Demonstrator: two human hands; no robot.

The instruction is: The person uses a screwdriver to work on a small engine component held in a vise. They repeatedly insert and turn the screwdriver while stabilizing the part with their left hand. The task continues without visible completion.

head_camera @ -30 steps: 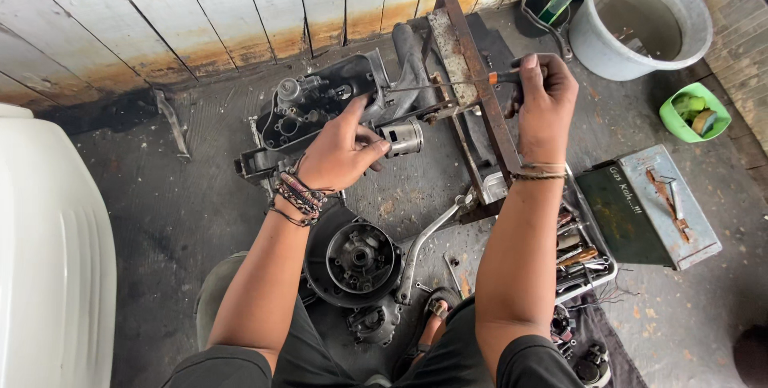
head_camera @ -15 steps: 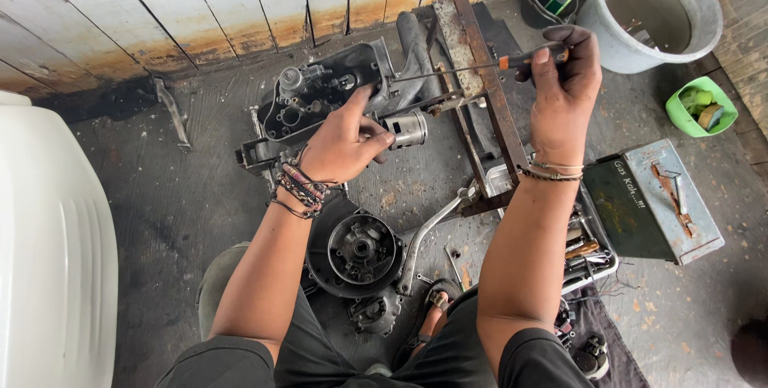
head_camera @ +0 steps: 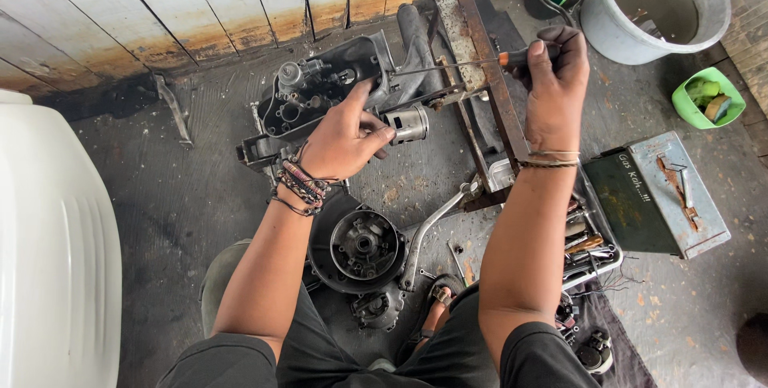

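two hands are in view: the left hand (head_camera: 340, 142) and the right hand (head_camera: 554, 88). one screwdriver (head_camera: 472, 61) at upper centre. one grey bucket (head_camera: 654, 6) at upper right, one small green bowl (head_camera: 706, 98) below it. one metal toolbox (head_camera: 656, 194) at right. one round engine cover (head_camera: 360, 246) at lower centre. one silver cylinder (head_camera: 406, 124).

Stained grey concrete floor (head_camera: 200, 196), whitewashed plank wall behind. On it: dark engine casing (head_camera: 320, 92) near wall, rusty steel frame (head_camera: 480, 60) beside it, round black clutch cover (head_camera: 360, 248) nearer the person, green-grey metal toolbox (head_camera: 656, 196) right, open tool tray (head_camera: 592, 248) touching it, grey plastic bucket (head_camera: 656, 8) and small green bowl (head_camera: 708, 100) at far right.
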